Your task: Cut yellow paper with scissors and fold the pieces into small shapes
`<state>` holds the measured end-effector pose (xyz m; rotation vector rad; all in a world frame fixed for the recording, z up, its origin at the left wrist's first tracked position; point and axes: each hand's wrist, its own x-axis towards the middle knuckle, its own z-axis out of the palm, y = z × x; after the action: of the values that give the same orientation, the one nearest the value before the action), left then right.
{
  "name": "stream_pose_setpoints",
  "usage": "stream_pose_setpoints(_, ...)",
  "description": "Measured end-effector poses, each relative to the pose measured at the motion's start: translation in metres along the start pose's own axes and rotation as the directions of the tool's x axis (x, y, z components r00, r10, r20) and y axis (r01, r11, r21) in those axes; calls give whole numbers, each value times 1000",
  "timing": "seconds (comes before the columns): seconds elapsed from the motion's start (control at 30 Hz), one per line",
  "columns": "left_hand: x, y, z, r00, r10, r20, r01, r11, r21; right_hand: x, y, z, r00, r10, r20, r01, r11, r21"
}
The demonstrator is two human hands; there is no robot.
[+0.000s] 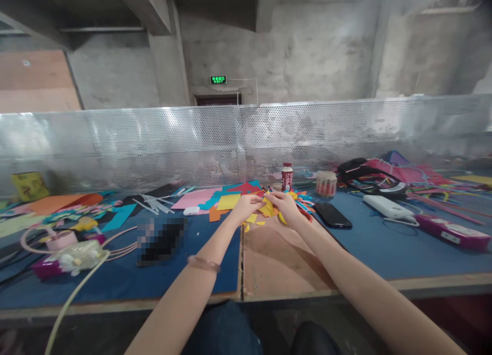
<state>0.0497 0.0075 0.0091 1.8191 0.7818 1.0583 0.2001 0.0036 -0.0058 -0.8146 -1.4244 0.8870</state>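
Note:
My left hand [249, 205] and my right hand [284, 206] meet over the middle of the table, their fingers closed in a pinch. Between them is a yellow cut piece [268, 208] of paper-like sheet, and both sets of fingertips are at its upper part. The exact grip is too small to make out. Small yellow scraps [251, 218] lie just below on the brown board [280, 262]. Beside my left hand is a flat yellow sheet [228, 202], with pink, blue and orange sheets around it. Colourful strips [305, 203] lie right of my right hand.
A red-capped bottle [287, 178] and a jar [326, 184] stand behind the hands. To the right lie a black phone [332, 215], a white power bank [388, 207] and a purple power strip [451, 232]. Cables and another power strip [48, 268] are left. A perforated metal screen [154, 144] borders the back.

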Motion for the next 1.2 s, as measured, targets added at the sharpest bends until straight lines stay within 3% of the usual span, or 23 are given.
stream_pose_setpoints(0.23,0,0,0,1000,-23,19,23,1000,-15,0,0,1,998,30,-54,-24,994,106)
stream_pose_setpoints(0.73,1,-2,2,999,-46,30,47,997,-61,2,2,-1,994,103,-44,-86,951,296)
stream_pose_setpoints(1.2,0,-3,2,998,-56,20,57,997,-45,2,0,-1,991,130,-29,-115,942,316)
